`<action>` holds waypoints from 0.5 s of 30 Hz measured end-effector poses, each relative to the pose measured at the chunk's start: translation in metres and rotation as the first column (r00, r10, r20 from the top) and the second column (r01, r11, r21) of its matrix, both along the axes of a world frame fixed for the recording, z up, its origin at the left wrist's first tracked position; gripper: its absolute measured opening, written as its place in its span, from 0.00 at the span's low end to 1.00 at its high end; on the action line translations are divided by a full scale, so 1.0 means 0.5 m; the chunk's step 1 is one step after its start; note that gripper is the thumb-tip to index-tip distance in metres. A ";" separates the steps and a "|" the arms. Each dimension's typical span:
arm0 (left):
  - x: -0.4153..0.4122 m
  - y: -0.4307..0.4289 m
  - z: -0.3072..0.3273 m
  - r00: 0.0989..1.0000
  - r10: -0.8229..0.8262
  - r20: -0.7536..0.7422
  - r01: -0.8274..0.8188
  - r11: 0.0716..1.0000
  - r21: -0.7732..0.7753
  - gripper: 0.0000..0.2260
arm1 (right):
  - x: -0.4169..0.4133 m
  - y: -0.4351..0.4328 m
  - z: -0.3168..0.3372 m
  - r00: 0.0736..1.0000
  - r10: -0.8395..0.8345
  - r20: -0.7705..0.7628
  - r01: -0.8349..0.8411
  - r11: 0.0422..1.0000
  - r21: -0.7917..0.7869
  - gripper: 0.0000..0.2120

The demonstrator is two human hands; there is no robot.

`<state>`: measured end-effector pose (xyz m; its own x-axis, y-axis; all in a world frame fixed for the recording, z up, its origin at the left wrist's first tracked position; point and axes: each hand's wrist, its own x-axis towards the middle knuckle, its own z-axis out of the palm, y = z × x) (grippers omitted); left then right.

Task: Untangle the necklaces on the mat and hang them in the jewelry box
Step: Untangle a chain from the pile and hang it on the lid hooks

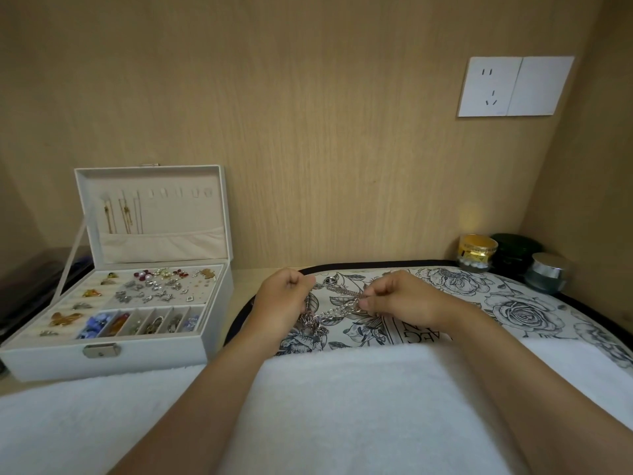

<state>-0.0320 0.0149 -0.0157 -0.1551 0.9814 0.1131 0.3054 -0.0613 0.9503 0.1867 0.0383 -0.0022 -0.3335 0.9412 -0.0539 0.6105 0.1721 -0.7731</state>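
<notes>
free: desk strip (245, 281) between jewelry box (102, 363) and mat (513, 303) | blocked: jars (510, 255) right rear corner

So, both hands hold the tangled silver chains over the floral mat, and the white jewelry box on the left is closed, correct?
Not quite: in the head view the white rectangular jewelry box stands open, its lid raised. The rest holds.

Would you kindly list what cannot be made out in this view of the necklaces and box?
- Necklaces: number of chains in the tangle; too fine, partly behind the left hand, head view.
- Right hand: its pinch point, hidden by the hand itself.
- Box: lid hooks too small to count.
- Mat: lettering partly covered by the towel.
</notes>
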 end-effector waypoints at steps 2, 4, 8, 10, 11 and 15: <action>0.004 0.000 -0.001 1.000 -0.016 -0.012 0.016 1.000 0.006 0.10 | 0.001 -0.004 0.005 1.000 0.030 -0.008 -0.030 0.999 -0.044 0.08; 0.005 0.002 -0.007 0.999 -0.035 -0.032 0.035 0.999 -0.004 0.10 | 0.003 -0.007 0.012 0.999 0.030 0.014 -0.029 0.997 -0.074 0.12; -0.007 0.013 -0.023 0.981 -0.055 -0.186 0.059 0.998 0.012 0.06 | 0.016 0.000 0.003 0.997 0.011 0.080 -0.008 0.999 -0.040 0.09; -0.014 0.012 -0.027 0.923 -0.047 -0.383 0.071 0.996 0.047 0.04 | 0.019 0.004 -0.001 0.992 0.019 0.125 -0.020 1.000 0.003 0.03; -0.017 0.009 -0.028 0.888 -0.055 -0.457 0.093 0.994 0.062 0.04 | 0.019 0.004 -0.003 0.991 0.013 0.135 -0.016 1.000 0.023 0.03; -0.013 0.005 -0.030 0.657 0.084 -0.749 0.214 0.932 0.293 0.09 | 0.015 0.003 -0.001 0.993 0.001 0.119 -0.007 0.998 0.057 0.07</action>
